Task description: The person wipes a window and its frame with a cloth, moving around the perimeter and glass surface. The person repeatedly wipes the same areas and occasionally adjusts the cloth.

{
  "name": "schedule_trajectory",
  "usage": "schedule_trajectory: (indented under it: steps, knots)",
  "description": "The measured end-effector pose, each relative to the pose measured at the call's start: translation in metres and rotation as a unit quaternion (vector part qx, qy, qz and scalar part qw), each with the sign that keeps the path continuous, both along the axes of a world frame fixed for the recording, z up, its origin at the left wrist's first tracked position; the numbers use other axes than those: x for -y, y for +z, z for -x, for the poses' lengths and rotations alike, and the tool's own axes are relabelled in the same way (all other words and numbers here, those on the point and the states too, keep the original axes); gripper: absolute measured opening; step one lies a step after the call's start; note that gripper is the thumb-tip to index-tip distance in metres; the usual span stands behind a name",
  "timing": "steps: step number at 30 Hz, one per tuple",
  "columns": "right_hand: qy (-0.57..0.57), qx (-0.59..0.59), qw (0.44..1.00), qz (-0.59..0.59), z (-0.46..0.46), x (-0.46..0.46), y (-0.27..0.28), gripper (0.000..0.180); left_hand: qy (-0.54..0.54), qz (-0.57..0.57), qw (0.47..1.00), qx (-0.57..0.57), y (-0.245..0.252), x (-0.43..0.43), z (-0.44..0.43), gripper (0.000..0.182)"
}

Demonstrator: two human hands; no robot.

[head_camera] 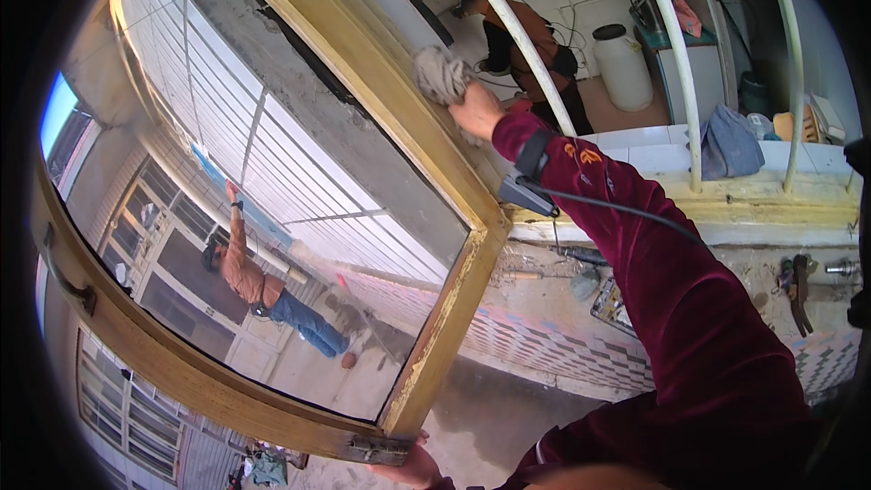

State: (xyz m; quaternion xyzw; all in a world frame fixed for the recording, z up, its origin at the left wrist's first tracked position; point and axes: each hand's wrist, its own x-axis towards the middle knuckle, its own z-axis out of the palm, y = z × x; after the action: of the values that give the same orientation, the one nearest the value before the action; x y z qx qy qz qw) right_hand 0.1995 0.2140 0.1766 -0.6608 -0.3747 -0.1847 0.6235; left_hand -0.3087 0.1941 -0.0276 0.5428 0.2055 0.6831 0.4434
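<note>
My right hand (478, 111), at the end of a maroon sleeve with a strapped device at the wrist, holds a bunched grey rag (441, 75) against the upper side of a window frame, beside the white bars. A yellow-brown wooden window sash (435, 327) with a glass pane stands swung open before me, its paint worn and flaking. At the sash's bottom corner, near a metal fitting (378, 448), my left hand (408, 468) grips the wood, partly hidden behind it. A curved metal handle (67, 271) is on the sash's far left side.
White bars (670, 47) cross the opening; a blue-grey cloth (729, 143) lies on the tiled inner sill. Rusty pliers or a similar tool (799, 292) and debris lie on the outer ledge. One person (537, 47) bends indoors; another (262, 279) shows in the glass, arm raised.
</note>
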Motion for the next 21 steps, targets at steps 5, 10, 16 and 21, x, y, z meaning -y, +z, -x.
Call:
schedule_trajectory:
  steps: [5, 10, 16, 21]
  knots:
    - [0.054, -0.049, 0.985, 0.158, -0.002, 0.008, -0.108, 0.048, 0.000, -0.028, 0.999, -0.029, 0.010, 0.016, -0.002, 0.039]
    - [0.048, -0.142, 0.979, 0.136, 0.012, 0.023, -0.072, 0.046, -0.038, 0.047, 0.995, 0.074, 0.019, 0.024, -0.005, 0.036]
    - [0.052, 0.032, 0.998, -0.004, -0.005, 0.013, 0.102, 0.041, 0.066, 0.065, 0.995, -0.029, 0.012, 0.012, -0.005, 0.053]
    - [-0.063, 0.210, 0.971, -0.100, -0.012, -0.004, 0.230, 0.047, 0.120, 0.081, 0.988, -0.052, 0.011, 0.009, -0.003, 0.056]
